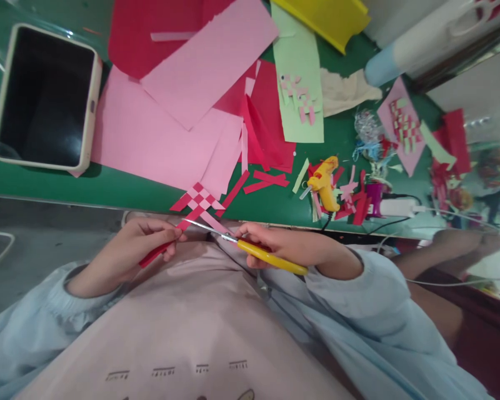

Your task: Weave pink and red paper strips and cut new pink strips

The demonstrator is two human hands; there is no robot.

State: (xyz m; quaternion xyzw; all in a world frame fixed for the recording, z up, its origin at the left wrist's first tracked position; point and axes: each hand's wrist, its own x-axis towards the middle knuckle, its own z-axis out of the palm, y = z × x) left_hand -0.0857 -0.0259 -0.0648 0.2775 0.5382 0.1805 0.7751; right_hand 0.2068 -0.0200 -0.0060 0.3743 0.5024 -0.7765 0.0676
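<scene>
- the left hand [129, 250] is closed in a pinch on a woven paper piece [198, 204], thumb and fingers clamped on its red strip end, just below the near edge of the green table [120, 189].
- the right hand [283, 247] is wrapped around the yellow handles of a pair of scissors [250, 250]; the blades point left and meet the woven piece's loose strips between the two hands.
- the woven piece (a red-and-pink checker weave) sits half over the table edge, held in the air above the person's lap.
- counted on the table: one tablet [45, 97] with a dark screen at the left, one yellow glue gun [325, 183], two more woven samples, one on a green sheet [298, 83] and one on a pink square [402, 128].
- large pink sheets [158, 133] overlap red sheets [270, 116] behind the hands; their number cannot be told.
- loose red strips [266, 182] lie near the glue gun.
</scene>
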